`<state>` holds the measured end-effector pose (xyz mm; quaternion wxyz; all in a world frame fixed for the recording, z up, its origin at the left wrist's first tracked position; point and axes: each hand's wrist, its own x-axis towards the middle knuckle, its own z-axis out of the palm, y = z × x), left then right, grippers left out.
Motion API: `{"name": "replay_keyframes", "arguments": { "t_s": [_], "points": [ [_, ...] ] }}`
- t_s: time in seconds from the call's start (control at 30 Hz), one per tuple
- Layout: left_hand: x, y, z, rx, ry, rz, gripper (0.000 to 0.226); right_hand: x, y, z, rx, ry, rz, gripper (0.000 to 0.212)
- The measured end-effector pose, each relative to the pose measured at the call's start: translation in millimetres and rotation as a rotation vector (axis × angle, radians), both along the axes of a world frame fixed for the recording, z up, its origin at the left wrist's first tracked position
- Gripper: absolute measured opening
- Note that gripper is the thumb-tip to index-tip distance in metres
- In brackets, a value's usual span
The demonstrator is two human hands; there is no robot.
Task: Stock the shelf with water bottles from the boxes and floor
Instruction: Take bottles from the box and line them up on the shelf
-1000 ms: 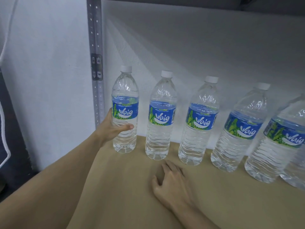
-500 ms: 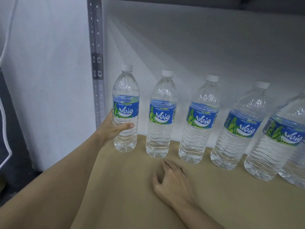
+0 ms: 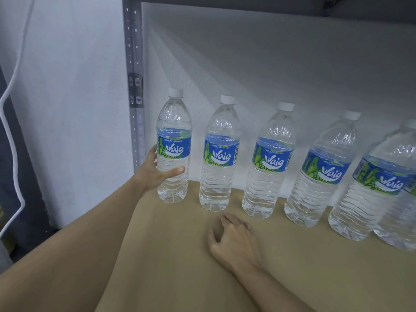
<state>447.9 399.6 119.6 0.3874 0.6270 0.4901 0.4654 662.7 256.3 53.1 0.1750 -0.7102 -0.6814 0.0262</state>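
Head view, starting at the left: a white cable (image 3: 13, 154) hangs down the wall well outside the left hand (image 3: 157, 174), and a grey slotted upright (image 3: 135, 64) stands just behind it. That hand grips the end bottle (image 3: 173, 122) low on its body. The thumb lies across the front under the label and the fingers go round the back. The bottle stands upright on the shelf (image 3: 315, 266) at the end of the row. I'd guess the grip is there to line it up with its neighbours, label forward.

On the thumb side, the second bottle (image 3: 219, 176), third bottle (image 3: 269, 183), fourth bottle (image 3: 319, 194) and fifth bottle (image 3: 371, 208) stand along the back wall, capped and evenly spaced.

The right hand (image 3: 234, 242) rests on the shelf just in front of the second and third, fingers loosely curled and holding nothing. It is probably bracing the reach.

Each blue-and-green label reads "Waig" in white. Small print above it on the second and third reads "Air Minuman", and a barcode shows on the second.
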Motion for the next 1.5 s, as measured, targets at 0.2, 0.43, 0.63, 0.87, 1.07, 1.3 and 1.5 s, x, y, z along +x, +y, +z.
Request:
{"name": "replay_keyframes", "arguments": {
  "t_s": [0.2,0.43,0.63,0.87,1.07,1.3,1.5],
  "points": [
    [-3.9,-40.8,4.1,-0.073,0.291,0.075,0.120,-0.9,-2.5,4.0,-0.017,0.008,-0.016,0.051],
    [-0.2,-130.6,-2.5,0.141,0.425,0.223,0.058,-3.1,-17.1,9.3,0.057,-0.030,-0.004,0.030],
    [6.7,-212.6,-24.7,0.268,0.444,0.124,0.032,1.6,-66.7,7.2,0.035,-0.126,0.062,0.025],
    [33.1,-319.0,-81.2,0.335,0.347,0.152,0.027,16.4,-164.4,-9.5,0.106,0.103,0.191,0.035],
    [71.6,-419.8,-166.9,0.368,0.505,0.031,0.031,47.5,-292.5,-58.1,0.452,0.167,0.059,0.029],
    [96.3,-464.7,-286.2,-0.547,0.487,-0.026,0.041,107.0,-385.6,-143.1,0.047,0.050,-0.593,0.073],
    [85.7,-481.9,-362.5,-0.991,0.414,0.137,0.105,126.1,-414.0,-171.7,-0.342,0.675,-0.982,0.068]
  ]
}}
